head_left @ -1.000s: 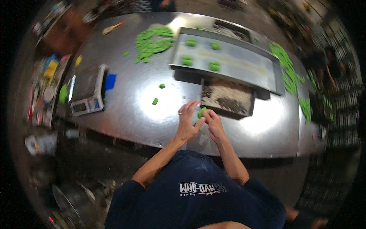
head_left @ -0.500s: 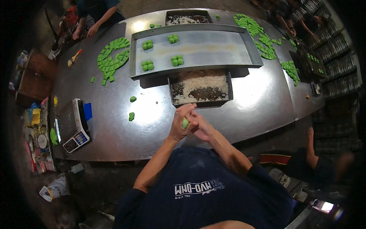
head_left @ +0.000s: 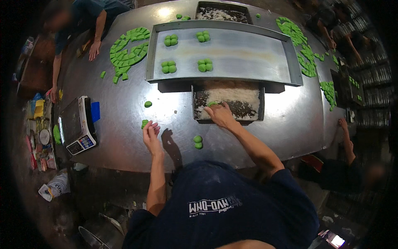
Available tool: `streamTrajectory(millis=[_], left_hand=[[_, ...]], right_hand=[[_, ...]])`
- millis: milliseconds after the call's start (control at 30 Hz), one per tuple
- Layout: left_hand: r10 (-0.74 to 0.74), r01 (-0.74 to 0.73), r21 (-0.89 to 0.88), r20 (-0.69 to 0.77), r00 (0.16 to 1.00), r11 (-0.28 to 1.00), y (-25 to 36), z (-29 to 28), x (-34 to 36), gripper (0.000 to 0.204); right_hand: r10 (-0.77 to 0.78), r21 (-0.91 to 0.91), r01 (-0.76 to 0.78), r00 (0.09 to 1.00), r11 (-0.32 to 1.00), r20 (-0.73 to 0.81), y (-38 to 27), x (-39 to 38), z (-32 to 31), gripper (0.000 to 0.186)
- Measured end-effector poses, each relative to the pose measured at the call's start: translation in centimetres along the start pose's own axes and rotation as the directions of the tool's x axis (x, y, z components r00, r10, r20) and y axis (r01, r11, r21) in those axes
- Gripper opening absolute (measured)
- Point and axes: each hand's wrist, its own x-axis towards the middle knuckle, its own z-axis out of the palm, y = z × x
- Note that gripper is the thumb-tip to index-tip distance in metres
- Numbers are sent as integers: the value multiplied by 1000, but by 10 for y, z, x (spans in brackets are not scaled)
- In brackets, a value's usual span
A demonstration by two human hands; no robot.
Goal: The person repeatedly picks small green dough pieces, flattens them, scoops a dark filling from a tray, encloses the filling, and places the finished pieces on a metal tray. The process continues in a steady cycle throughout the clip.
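Observation:
My right hand (head_left: 218,111) is closed on a green dough piece (head_left: 212,103) inside a dark pan (head_left: 193,99) of white flaky material, mostly hiding that piece. My left hand (head_left: 151,133) has loosely bent fingers apart beside a small green lump (head_left: 144,123) on the steel table (head_left: 265,143), with nothing visible held. Two joined green balls (head_left: 198,142) lie between my forearms. Another green piece (head_left: 148,103) is above my left hand. Behind the pan, a long metal tray (head_left: 294,62) holds several four-ball green clusters (head_left: 205,64).
A scale (head_left: 76,124) stands left, near a cluttered bench (head_left: 41,137). Green cut pieces (head_left: 128,50) lie at back left, more (head_left: 298,45) at right. Another pan (head_left: 222,12) stands at the back. Co-workers' hands reach onto the table at upper left (head_left: 94,47) and right (head_left: 343,124).
My hands have separated: the right went forward into the pan, the left moved left. Two joined balls now lie on the table. The co-worker at upper left has leaned farther in.

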Motion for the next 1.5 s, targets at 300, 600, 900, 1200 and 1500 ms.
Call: streamTrajectory(millis=[300,600,900,1200,1500], left_hand=[[-84,80,-67,-58,995,995,-4,-8,5,29],[-63,71,-98,82,995,993,25,20,-1,31],[-83,93,-104,95,992,990,30,17,-11,31],[-76,117,-155,249,966,981,27,57,-5,32],[-9,-83,117,630,777,990,8,143,-15,40]], right_hand=[[-102,-116,119,984,986,148,-24,15,14,65],[-272,-106,275,961,955,42,-14,35,5,63],[-250,-141,240,967,960,-54,0,60,22,51],[-303,-157,278,937,948,-171,8,42,27,50],[-10,911,-35,999,-412,34,5,-6,-38,29]])
